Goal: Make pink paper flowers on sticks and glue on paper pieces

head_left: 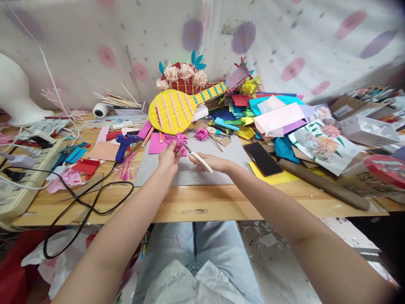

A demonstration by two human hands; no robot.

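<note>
My left hand (pixel 170 160) pinches a piece of magenta paper (pixel 172 141) above the grey cutting mat (pixel 148 174). From the right, my right hand (pixel 211 162) grips white-handled scissors (pixel 202 162), their blades pointing at the paper beside my left fingers. A magenta paper flower (pixel 202 134) lies just beyond the hands, and a magenta sheet (pixel 155 143) rests on the mat to the left. Behind them a yellow paper lute-like instrument (pixel 172 112) with pink strips leans against a red piece (pixel 185 78) trimmed with pale pink paper roses.
A blue glue gun (pixel 124 145) stands at the left, its black cord looping over the table's front edge. To the right are a phone (pixel 262 158), a wooden stick (pixel 322 183), stacked coloured paper (pixel 280 118) and a clear tub with a red lid (pixel 387 171). A power strip (pixel 19 190) lies far left.
</note>
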